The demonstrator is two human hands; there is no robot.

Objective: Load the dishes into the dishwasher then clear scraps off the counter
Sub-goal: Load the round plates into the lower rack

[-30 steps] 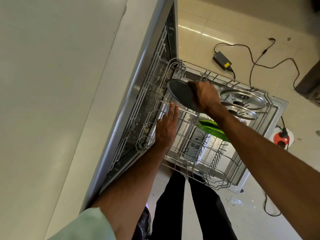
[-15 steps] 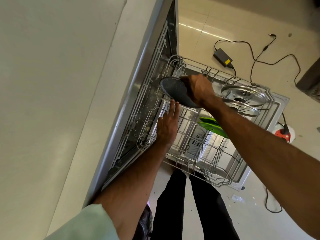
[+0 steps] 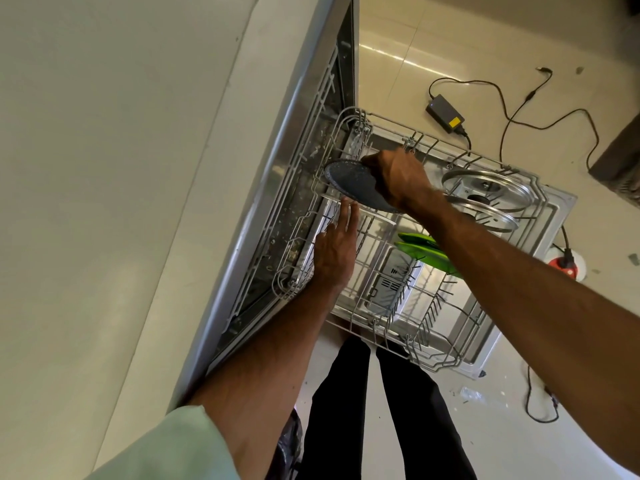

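Note:
The dishwasher's wire rack point(image 3: 429, 344) is pulled out over the open door, below the counter edge. My right hand point(image 3: 398, 176) grips a dark grey speckled plate point(image 3: 349, 183) by its rim and holds it tilted over the rack's far left corner. My left hand point(image 3: 334, 251) lies flat with straight fingers on the rack's left side, fingertips just under the plate. Two steel plates point(image 3: 485, 192) stand in the far right of the rack. Two green plates point(image 3: 424, 252) stand in the middle, partly hidden by my right forearm.
The pale counter point(image 3: 121, 202) fills the left. The open dishwasher door point(image 3: 557, 216) juts out over the tiled floor. A black power adapter point(image 3: 445, 114) with cables lies on the floor beyond, and a red and white socket point(image 3: 564, 263) sits to the right. My legs stand before the rack.
My right hand has carried the grey plate leftward and further toward the rack's far left corner. My left hand stays on the rack's left side.

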